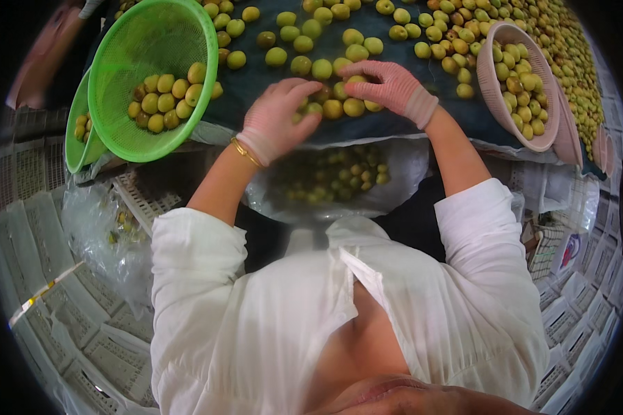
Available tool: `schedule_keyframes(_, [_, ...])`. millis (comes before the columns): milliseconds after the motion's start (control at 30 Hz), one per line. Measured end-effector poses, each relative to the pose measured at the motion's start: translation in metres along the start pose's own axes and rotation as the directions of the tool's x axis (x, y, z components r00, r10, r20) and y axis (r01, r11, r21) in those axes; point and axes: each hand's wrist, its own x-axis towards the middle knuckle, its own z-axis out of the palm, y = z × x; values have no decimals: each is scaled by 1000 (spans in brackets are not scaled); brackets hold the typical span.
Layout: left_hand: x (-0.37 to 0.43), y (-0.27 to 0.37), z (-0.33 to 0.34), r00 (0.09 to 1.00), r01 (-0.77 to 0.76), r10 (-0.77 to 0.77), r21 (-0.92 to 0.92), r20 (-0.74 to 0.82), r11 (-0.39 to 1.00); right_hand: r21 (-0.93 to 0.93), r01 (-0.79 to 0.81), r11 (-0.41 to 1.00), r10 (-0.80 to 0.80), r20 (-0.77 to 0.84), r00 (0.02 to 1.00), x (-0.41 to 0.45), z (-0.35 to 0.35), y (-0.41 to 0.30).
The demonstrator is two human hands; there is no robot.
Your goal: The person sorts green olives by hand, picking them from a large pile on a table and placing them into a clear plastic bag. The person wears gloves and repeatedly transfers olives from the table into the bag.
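Green-yellow round fruits (322,69) lie on a dark cloth (239,93) before me. My left hand (280,111), in a pink and white knitted glove, curves around a few fruits near the table's front edge; whether it grips one cannot be told. My right hand (387,85), gloved alike, reaches in from the right with its fingers bent over fruits of the same cluster, thumb and forefinger apart. Some fruits are partly hidden by the fingers. A green plastic basket (207,31), tilted and partly filled with fruits, is left of my left hand. A pink basket (547,88) of fruits leans at the right.
A large heap of fruits (566,57) spreads at the upper right. Below the table edge hangs a clear plastic sheet (410,161) holding more fruits. Another person's arm (52,52) shows at the upper left. White crates (109,363) stand around on both sides.
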Motion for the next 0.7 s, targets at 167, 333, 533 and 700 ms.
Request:
schedule_keyframes(167, [3,8,-4,992,100,-70,-328,101,939,262,-37,964,9,106,994,4,3,0])
schedule_keyframes(333, [0,7,-6,961,245,-136,-517,240,820,154,-12,988,-11,152,988,-9,17,-24])
schedule_keyframes(533, [-1,7,-26,848,433,-3,-690,530,580,197,5,980,-70,327,942,-20,4,-35])
schedule_keyframes(700, [13,5,-31,978,201,-75,-764,197,613,187,192,963,-180,-76,981,8,-22,-21])
